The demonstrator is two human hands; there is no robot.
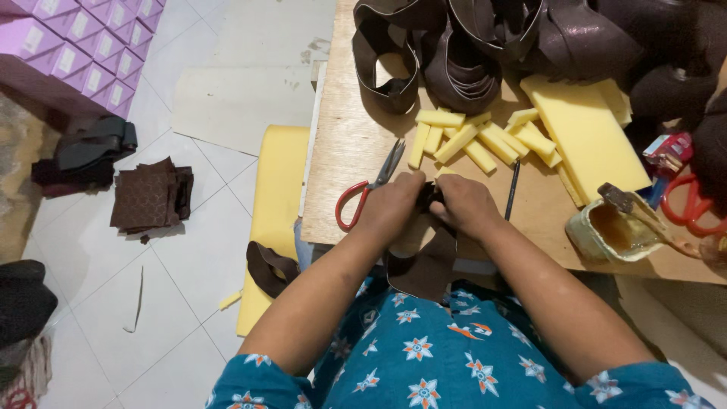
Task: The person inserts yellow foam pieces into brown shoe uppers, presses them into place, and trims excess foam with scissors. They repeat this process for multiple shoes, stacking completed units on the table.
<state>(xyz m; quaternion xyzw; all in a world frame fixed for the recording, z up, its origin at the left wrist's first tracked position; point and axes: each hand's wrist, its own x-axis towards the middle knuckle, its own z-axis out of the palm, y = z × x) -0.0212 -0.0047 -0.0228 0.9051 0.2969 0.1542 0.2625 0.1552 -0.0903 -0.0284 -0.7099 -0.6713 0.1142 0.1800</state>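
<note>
Centre of frame: left hand [390,206] and right hand [466,204] pinch a brown strip [424,265] at the table [341,159] edge. Finished loops [454,68] fill the top; cut foam sticks [469,140] lie unused by the scissors [371,185].

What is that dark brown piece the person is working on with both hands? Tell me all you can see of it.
The dark brown piece looks like thin, leather-like sheet, flat and matte with a curved cut edge. Its top is pinched between the left hand and right hand at the wooden table's near edge; the rest hangs down over the patterned blue clothing. What the fingers do to it is hidden.
</note>
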